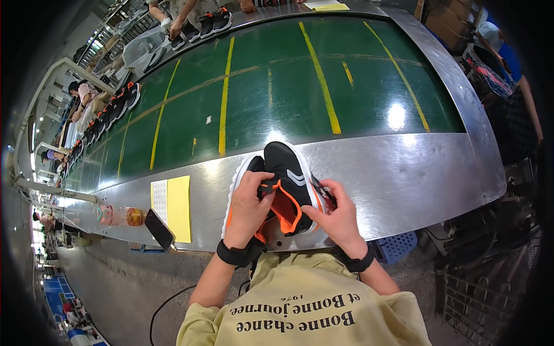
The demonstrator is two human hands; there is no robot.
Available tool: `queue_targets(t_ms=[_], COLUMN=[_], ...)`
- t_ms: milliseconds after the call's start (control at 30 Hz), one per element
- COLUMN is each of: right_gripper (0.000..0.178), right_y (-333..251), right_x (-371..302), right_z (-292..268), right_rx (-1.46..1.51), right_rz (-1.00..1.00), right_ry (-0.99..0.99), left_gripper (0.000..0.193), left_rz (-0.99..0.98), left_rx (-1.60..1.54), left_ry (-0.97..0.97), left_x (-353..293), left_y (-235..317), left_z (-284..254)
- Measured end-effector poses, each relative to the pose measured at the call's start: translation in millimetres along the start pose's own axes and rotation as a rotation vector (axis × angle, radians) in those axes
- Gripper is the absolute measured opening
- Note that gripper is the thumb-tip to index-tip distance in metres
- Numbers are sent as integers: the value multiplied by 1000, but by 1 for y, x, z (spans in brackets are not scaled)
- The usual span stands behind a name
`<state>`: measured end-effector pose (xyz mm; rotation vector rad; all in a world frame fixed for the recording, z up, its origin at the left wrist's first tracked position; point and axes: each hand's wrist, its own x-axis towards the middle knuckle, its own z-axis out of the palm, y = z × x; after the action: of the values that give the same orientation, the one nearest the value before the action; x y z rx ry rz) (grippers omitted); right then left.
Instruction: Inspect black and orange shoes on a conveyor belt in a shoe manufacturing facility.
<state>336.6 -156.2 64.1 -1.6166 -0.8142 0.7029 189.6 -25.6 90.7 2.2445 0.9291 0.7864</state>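
Note:
Two black sneakers with white soles and orange lining lie side by side on the metal table edge in front of me, toes pointing away. On the right-hand sneaker [281, 157], my left hand [249, 205] pinches the upper near the tongue and orange collar. That hand and its wrist partly cover the left-hand sneaker [253, 164]. My right hand [341, 216] is at the outer side of the right-hand sneaker, its thumb by the collar. Between its fingers is a small dark tool [328, 200], perhaps thread snips; its shape is partly hidden. Both wrists wear black bands.
A green belt [259, 115] with yellow lines runs beyond the metal edge. To my left are a yellow sheet [181, 210], a dark phone [158, 228] and a clear bottle [118, 215]. More sneakers [118, 104] line the far-left edge. People work across the belt. A blue basket [398, 248] sits below right.

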Motion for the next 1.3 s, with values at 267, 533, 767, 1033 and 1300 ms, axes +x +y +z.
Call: queue_targets(t_ms=[267,533,767,1033,1300], right_gripper=[44,36,35,39,57], right_y=[4,21,48,57,-43], right_x=[18,23,24,19,4], right_z=[24,11,-10,-66,-38], right_rx=[-140,-45,80,-758,-569], right_rz=[-103,35,112,-183,-448], right_ry=[6,49,98,141,-353], left_gripper=[38,47,54,49,46], left_rz=[285,163,6,-571,-987], left_rx=[229,89,220,-399,-1301], left_ry=[-101,-104,111,-137,-33], left_x=[1,9,-22,-63,-48], left_y=[-7,15,-17,-65,-35], left_z=[-2,-4,-44,-29,14])
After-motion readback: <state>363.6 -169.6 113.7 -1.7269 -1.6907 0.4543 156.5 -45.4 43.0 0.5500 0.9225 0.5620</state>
